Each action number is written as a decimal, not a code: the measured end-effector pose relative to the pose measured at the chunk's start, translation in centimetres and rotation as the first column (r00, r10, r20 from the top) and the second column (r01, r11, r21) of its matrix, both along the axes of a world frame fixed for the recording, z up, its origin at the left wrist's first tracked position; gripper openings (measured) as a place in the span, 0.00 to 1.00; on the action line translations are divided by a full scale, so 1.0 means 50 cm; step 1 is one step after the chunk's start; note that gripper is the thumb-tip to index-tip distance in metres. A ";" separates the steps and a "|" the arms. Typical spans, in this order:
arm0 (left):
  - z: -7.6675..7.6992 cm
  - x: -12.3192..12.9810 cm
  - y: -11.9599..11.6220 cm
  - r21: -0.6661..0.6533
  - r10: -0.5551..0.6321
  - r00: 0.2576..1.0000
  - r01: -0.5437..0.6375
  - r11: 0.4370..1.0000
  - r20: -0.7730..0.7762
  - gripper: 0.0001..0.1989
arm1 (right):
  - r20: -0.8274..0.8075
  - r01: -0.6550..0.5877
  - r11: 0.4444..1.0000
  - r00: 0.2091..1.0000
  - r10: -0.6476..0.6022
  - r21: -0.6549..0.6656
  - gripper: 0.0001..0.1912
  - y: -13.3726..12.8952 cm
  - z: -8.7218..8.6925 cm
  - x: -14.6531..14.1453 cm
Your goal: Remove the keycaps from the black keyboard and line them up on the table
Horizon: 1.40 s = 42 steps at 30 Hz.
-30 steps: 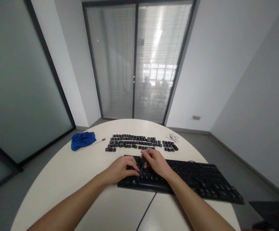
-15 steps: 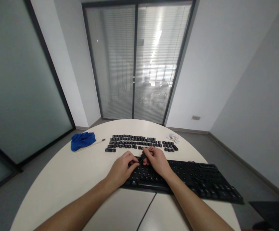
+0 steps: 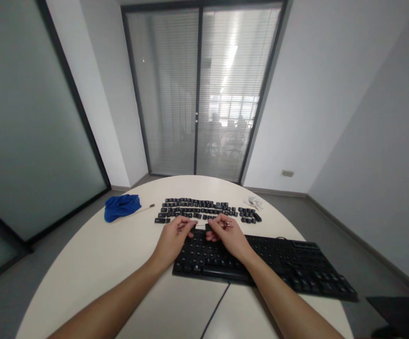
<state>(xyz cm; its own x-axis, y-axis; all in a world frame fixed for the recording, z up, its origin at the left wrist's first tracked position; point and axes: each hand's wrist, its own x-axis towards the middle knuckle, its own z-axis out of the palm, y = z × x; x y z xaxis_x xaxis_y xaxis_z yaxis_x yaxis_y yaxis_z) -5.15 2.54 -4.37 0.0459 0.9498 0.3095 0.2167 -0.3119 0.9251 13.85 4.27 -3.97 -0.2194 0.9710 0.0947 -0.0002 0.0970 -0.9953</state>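
Note:
A black keyboard (image 3: pixel 225 259) lies across the table, many of its key places without caps on the left part. Over its upper left edge, my left hand (image 3: pixel 176 233) pinches a small dark piece at the fingertips, which looks like a keycap. My right hand (image 3: pixel 225 231) is close beside it, thumb and fingers closed on a small black object; a thin metal-like piece shows near its fingers. Just beyond both hands lie rows of loose black keycaps (image 3: pixel 190 210), with a smaller group (image 3: pixel 248 215) to their right.
A blue cloth (image 3: pixel 121 207) lies at the left with a thin brush (image 3: pixel 137 212) beside it. Crumpled white material (image 3: pixel 254 202) is at the back right. A cable (image 3: pixel 214 311) runs from the keyboard toward me. A dark object (image 3: pixel 398 313) stands at the lower right.
My left hand has moved up and left, away from my right hand, opening a gap between them. My right hand has stayed nearly in place.

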 end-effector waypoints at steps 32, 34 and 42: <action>-0.039 -0.116 0.063 0.294 0.136 0.673 0.127 0.947 -0.728 0.12 | 0.373 -0.021 0.988 0.927 -0.038 0.153 0.19 -0.008 0.029 0.020; -0.038 -0.115 0.061 0.299 0.145 0.641 0.137 0.944 -0.753 0.12 | 0.384 -0.021 0.988 0.923 -0.038 0.150 0.19 -0.009 0.031 0.019; -0.035 -0.118 0.066 0.388 0.255 0.594 0.105 0.916 -0.763 0.11 | 0.459 0.025 0.965 0.876 -0.147 0.260 0.23 -0.013 0.047 0.028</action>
<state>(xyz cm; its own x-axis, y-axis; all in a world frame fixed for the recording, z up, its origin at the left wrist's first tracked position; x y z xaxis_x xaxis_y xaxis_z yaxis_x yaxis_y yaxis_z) -11.06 5.85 -6.14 0.3734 0.7854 0.4936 0.8338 -0.5174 0.1925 15.26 3.63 -1.60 -0.2131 0.9490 0.2323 0.4815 0.3089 -0.8202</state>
